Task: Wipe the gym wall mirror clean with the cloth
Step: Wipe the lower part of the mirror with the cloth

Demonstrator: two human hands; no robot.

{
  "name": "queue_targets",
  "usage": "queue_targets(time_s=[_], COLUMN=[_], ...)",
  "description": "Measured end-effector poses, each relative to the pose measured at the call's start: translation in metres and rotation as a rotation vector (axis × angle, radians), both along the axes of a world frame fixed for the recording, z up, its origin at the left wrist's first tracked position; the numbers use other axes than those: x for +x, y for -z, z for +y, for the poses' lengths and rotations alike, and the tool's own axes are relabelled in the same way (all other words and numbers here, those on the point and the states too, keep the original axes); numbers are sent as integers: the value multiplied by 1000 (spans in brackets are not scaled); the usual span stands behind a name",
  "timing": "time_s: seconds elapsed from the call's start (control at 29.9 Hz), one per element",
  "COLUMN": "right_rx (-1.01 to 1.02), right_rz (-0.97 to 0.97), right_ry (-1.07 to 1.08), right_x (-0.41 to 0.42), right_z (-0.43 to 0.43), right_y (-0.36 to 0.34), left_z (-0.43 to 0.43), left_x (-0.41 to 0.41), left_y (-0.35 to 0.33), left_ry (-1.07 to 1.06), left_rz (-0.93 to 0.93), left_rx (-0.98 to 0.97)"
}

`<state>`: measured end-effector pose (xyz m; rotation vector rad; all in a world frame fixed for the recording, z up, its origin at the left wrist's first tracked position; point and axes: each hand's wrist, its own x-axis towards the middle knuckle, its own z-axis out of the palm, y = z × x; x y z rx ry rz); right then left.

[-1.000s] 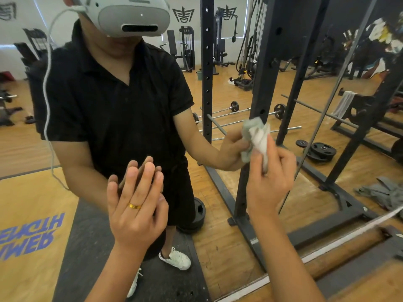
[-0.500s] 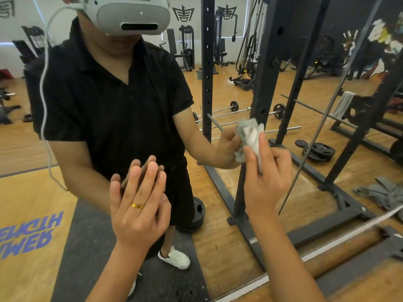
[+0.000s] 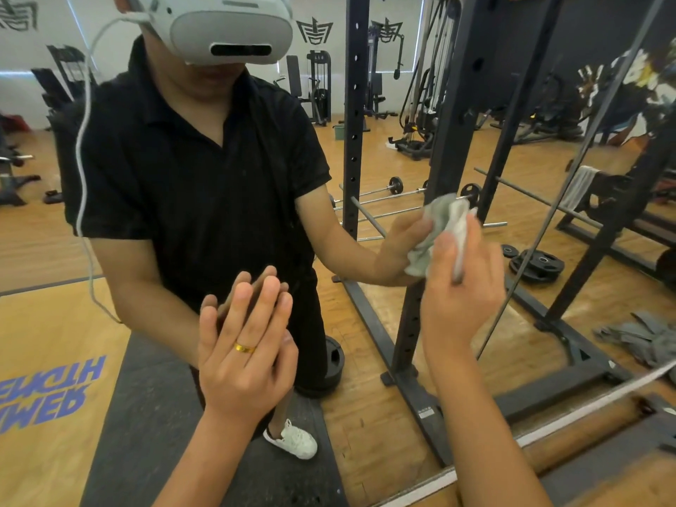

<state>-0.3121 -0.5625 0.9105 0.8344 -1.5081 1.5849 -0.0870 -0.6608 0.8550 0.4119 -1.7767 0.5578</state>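
Observation:
The wall mirror (image 3: 365, 323) fills almost the whole view and reflects me and the gym behind. My left hand (image 3: 245, 353), with a gold ring, presses flat against the glass, fingers straight. My right hand (image 3: 459, 287) grips a crumpled pale green and white cloth (image 3: 457, 223) and holds it against the mirror at about chest height, to the right of my reflection. The cloth's reflection shows just beside it.
The mirror's lower edge (image 3: 548, 433) with a white strip runs across the bottom right. Reflected in the glass are a black power rack (image 3: 453, 140), barbells, weight plates (image 3: 537, 263) and a grey rag (image 3: 643, 338) on the wooden floor.
My right hand has slid the cloth a little along the glass, first left and down, then back right. My left hand stays flat on the mirror.

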Motion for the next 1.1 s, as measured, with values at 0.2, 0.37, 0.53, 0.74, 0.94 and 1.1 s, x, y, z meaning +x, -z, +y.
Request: queue_targets(time_s=[0.2, 0.37, 0.53, 0.74, 0.94, 1.1], right_rx=[-14, 90, -119, -106, -26, -124], right_rz=[-135, -149, -268, -194, -224, -241], right_ry=[-134, -256, -204, -229, -324, -300], right_x=[29, 70, 51, 81, 76, 68], right_z=[-4, -3, -11, -22, -11, -17], right_y=[11, 70, 1, 28, 21, -9], left_z=[0, 0, 1, 1, -1, 2], left_x=[0, -2, -2, -2, -2, -2], left_y=[1, 1, -1, 1, 0, 1], left_ry=[2, -4, 0, -14, -15, -20], left_rz=[-1, 13, 22, 20, 22, 24], left_rx=[6, 2, 6, 1, -1, 2])
